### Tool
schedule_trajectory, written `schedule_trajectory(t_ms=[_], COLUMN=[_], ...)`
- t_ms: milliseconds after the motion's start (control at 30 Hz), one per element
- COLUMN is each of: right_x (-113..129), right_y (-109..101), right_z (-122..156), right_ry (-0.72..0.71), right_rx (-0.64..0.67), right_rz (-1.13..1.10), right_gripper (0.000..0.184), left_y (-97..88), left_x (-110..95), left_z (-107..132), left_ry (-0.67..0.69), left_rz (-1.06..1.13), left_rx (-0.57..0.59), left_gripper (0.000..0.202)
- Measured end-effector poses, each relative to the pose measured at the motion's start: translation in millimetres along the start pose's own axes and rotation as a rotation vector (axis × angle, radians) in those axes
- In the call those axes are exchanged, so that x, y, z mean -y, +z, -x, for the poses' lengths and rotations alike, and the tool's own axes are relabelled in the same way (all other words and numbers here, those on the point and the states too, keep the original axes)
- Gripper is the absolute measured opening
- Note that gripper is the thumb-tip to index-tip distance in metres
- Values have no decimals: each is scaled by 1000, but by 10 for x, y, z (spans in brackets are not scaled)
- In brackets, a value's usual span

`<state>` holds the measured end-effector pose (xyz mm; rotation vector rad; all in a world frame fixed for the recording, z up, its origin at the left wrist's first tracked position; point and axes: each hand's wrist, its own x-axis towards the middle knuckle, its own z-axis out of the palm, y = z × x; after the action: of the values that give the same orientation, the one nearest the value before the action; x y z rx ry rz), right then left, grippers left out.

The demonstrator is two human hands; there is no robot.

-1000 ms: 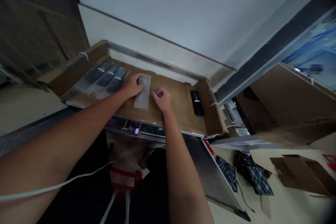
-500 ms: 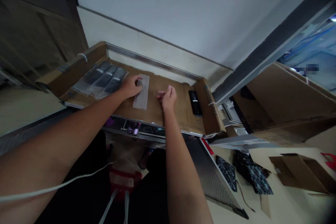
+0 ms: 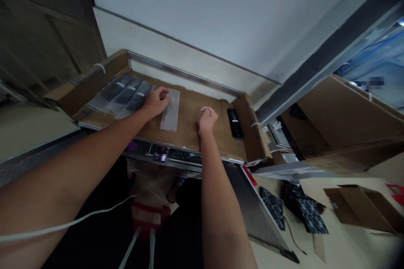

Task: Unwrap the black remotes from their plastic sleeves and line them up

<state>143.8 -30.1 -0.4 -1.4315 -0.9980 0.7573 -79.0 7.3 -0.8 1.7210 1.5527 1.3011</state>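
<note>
A flat clear plastic sleeve [image 3: 171, 115] lies on the cardboard-lined tray [image 3: 189, 128]. My left hand [image 3: 157, 101] is over its upper left edge, fingers loosely curled and apart, holding nothing that I can see. To the right, my right hand [image 3: 207, 120] hovers above the bare cardboard with its fingers folded in and nothing visible in them. Several clear sleeves with dark folded items [image 3: 128, 94] and white bands overlap on the left of the tray. A black, narrow folded item [image 3: 235, 122] with a white band lies near the right wall.
Cardboard walls [image 3: 254, 128] edge the tray's sides. A metal rail [image 3: 183, 76] runs behind it. An open drawer with dark contents [image 3: 186, 156] sits below the front edge. Patterned dark pouches [image 3: 304, 210] and a cardboard box [image 3: 362, 208] are at lower right. A white cable [image 3: 94, 213] crosses my left arm.
My right hand has moved slightly right and its fingers have curled in. My left hand has shifted a little left and up off the sleeve's middle, which stays almost in place.
</note>
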Motion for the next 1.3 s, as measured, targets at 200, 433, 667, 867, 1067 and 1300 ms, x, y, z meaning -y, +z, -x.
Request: schedule_trajectory(t_ms=[200, 433, 667, 867, 1067, 1300], right_x=[-28, 66, 122, 144, 102, 75], right_y=[-11, -51, -50, -28, -32, -31], right_z=[-22, 12, -12, 25, 38, 23], right_ry=[11, 116, 167, 196, 123, 89], right_rx=[46, 80, 3, -76, -39, 18], right_rz=[-22, -303, -492, -351, -243, -235], right_gripper=[17, 22, 53, 47, 42, 47], left_y=[-62, -59, -72, -70, -78, -49], left_x=[-40, -36, -119, -128, -144, -168], left_z=[20, 19, 44, 38, 39, 9], left_ry=[11, -129, -160, -179, -161, -146], left_rz=[36, 15, -26, -85, -124, -166], left_rx=[-124, -18, 34, 40, 26, -15], left_gripper=[53, 53, 49, 49, 46, 46])
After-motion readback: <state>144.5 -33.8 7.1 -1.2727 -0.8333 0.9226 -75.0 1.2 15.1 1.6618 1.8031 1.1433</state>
